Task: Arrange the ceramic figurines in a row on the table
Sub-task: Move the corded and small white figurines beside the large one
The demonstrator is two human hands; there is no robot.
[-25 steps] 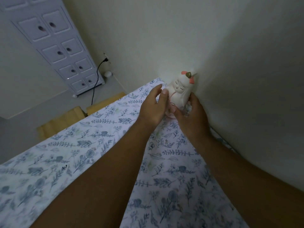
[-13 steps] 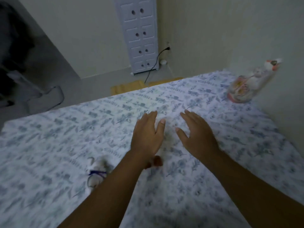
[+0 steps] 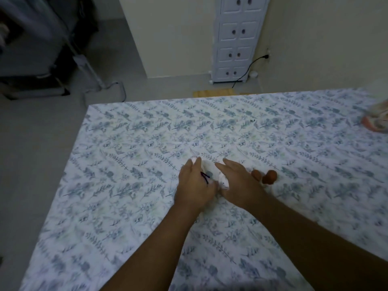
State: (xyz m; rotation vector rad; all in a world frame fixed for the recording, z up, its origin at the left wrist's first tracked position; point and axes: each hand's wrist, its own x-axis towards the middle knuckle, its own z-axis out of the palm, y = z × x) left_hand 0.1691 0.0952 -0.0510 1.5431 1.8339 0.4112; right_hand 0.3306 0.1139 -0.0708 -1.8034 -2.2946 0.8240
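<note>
Two hands meet near the middle of the table (image 3: pixel 130 131), which is covered by a white cloth printed with blue-grey leaves. Between them lies a white figurine (image 3: pixel 212 175) with a dark purple string on it, mostly hidden by the fingers and blurred, so its shape is hard to read. The left hand (image 3: pixel 194 185) is cupped over its left side, fingers pointing away from the camera and one fingertip touching its far end; the right hand (image 3: pixel 239 181) covers its right side, fingers stretched forward and slightly left. Both hands press against the piece from either side, but whether they truly grip it or only rest on it cannot be told. Just right of the right hand, two small brown figurines (image 3: pixel 269 177) stand close together on the cloth, the nearer one partly hidden behind the knuckles. Well apart, at the right edge of the view, a pink and white figurine (image 3: pixel 378 120) sits on the cloth, cut off by the frame and blurred. Both forearms reach in from the lower edge, bare, converging toward the white piece. Beyond the table are a grey floor, a white cabinet (image 3: pixel 237 38) with round holes in its doors against a cream wall, a black cable (image 3: pixel 247 68) running to a socket, and a wooden mat (image 3: pixel 212 93) by the table's far edge. Dark furniture fills the upper left corner.
</note>
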